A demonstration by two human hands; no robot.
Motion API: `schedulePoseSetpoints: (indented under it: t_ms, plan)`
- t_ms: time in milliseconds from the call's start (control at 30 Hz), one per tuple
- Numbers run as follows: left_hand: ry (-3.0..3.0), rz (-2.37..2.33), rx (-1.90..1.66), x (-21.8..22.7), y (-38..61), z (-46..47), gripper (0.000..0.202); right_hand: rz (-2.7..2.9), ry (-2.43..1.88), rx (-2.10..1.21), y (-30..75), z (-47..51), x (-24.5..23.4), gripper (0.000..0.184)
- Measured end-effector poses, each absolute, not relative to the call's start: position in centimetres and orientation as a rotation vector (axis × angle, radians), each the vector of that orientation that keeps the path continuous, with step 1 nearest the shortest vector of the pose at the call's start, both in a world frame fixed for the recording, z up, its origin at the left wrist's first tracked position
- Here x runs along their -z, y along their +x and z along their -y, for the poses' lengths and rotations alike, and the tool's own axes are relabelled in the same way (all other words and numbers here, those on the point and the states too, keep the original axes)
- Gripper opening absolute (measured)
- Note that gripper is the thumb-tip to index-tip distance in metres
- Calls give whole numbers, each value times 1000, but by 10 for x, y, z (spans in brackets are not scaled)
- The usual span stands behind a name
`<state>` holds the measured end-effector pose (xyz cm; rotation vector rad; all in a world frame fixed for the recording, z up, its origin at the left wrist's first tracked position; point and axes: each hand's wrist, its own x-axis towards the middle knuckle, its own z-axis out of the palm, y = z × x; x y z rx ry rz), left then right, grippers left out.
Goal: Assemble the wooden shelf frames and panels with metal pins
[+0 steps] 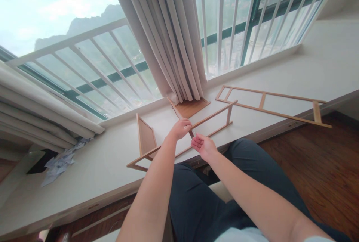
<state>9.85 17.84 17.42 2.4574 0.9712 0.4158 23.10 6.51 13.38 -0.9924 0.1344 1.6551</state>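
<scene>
My left hand (181, 128) is closed in a fist around a rail of a partly assembled wooden frame (213, 116) that lies on the pale window ledge (95, 163). My right hand (203, 145) hovers just beside it, palm up with the fingers loosely spread, holding nothing. A wooden panel (146, 137) stands upright at the frame's left end. Another flat wooden panel (192, 106) lies behind my left hand, under the curtain.
A second ladder-like wooden frame (269, 105) lies flat on the ledge to the right. Beige curtains (168, 33) hang in the middle and bunch at the left. Crumpled paper (60, 161) sits at the left. My dark-trousered legs (224, 189) are below, wooden floor (322, 167) to the right.
</scene>
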Motion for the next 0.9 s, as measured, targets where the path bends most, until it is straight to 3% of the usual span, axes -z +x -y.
schedulePoseSetpoints:
  t_ms: [900]
  plan:
    - [2454, -996, -412, -175, 99, -178, 26, -163, -912, -1771, 234, -67, -131, 28]
